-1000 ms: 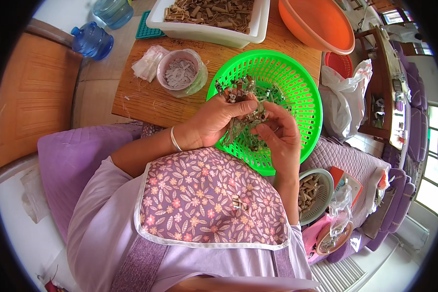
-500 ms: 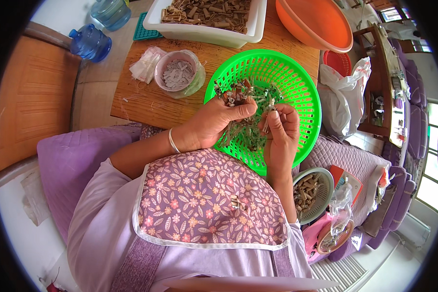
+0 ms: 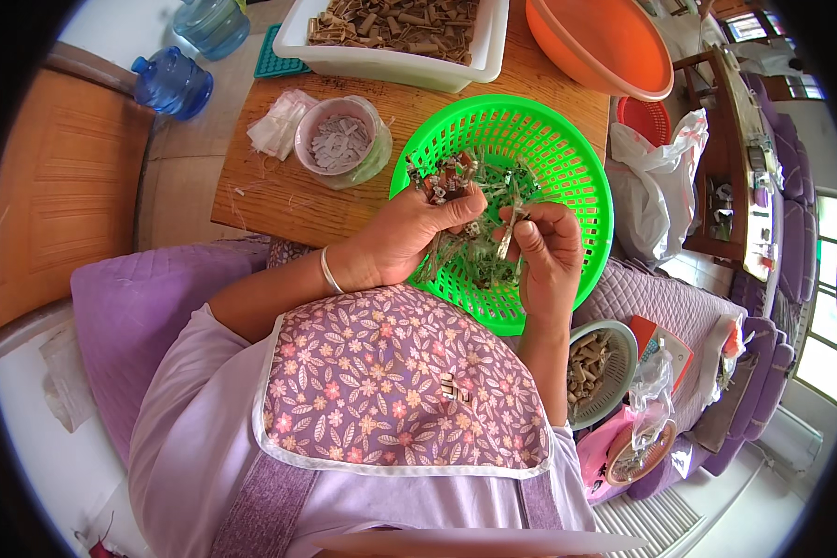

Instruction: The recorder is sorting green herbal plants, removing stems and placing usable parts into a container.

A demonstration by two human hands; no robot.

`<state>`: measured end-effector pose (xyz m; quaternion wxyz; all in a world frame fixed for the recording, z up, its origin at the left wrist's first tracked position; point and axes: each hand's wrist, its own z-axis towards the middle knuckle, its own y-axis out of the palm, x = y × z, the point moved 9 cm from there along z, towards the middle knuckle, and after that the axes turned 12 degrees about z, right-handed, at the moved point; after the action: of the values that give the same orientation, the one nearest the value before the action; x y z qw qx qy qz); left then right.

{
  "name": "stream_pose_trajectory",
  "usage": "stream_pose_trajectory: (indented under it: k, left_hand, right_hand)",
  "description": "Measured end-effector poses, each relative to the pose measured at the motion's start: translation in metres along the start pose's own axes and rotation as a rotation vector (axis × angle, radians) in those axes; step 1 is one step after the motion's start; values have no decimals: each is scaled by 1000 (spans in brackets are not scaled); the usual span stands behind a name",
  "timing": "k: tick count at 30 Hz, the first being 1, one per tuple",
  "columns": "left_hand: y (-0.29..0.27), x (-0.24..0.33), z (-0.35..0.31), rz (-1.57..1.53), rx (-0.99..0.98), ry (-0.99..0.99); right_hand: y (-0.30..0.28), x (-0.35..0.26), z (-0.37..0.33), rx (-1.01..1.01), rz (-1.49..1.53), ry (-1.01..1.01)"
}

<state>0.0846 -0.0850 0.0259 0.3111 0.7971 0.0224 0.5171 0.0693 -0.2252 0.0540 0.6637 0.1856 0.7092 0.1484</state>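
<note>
Both hands are over a bright green plastic basket (image 3: 581, 200), with a tangle of thin, greenish-silver strands (image 3: 493, 270) in it. My left hand (image 3: 418, 228), a silver bangle at its wrist, is closed round a bunch of small strand pieces with shiny, dark-spotted ends (image 3: 448, 177). The thumb presses across the bunch. Just right of it, my right hand (image 3: 549, 251) pinches one thin, shiny strand piece (image 3: 513, 223) between thumb and fingers. What exactly these pieces are is too small to make out.
On the wooden table (image 3: 274, 195) stand a tub of white slips (image 3: 367, 163), a plastic packet (image 3: 279, 123), a white bin of brown pieces (image 3: 391, 70) and an orange basin (image 3: 614, 46). A grey-green basket of tan pieces (image 3: 628, 349) is by my right forearm.
My right hand has moved slightly to the right and down, away from the left hand, with the strand piece in its pinch. My left hand has hardly moved.
</note>
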Motion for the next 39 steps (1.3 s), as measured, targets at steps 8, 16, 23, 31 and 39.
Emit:
stream_pose_trajectory:
  k: [8, 16, 23, 31, 39]
  left_hand:
    - [-5, -2, -2, -56, 68, -62]
    - [-1, -3, -3, -8, -7, -55]
    - [2, 4, -3, 202, 10, 55]
    - [1, 5, -4, 334, 6, 35]
    - [-1, -2, -2, 103, -6, 8]
  right_hand:
    - [7, -8, -1, -65, -251, -155]
    - [0, 1, -2, 62, -293, -84]
    - [22, -20, -4, 56, -627, -339]
    - [19, -12, 1, 11, -376, -199]
    - [23, -8, 10, -304, -303, -82]
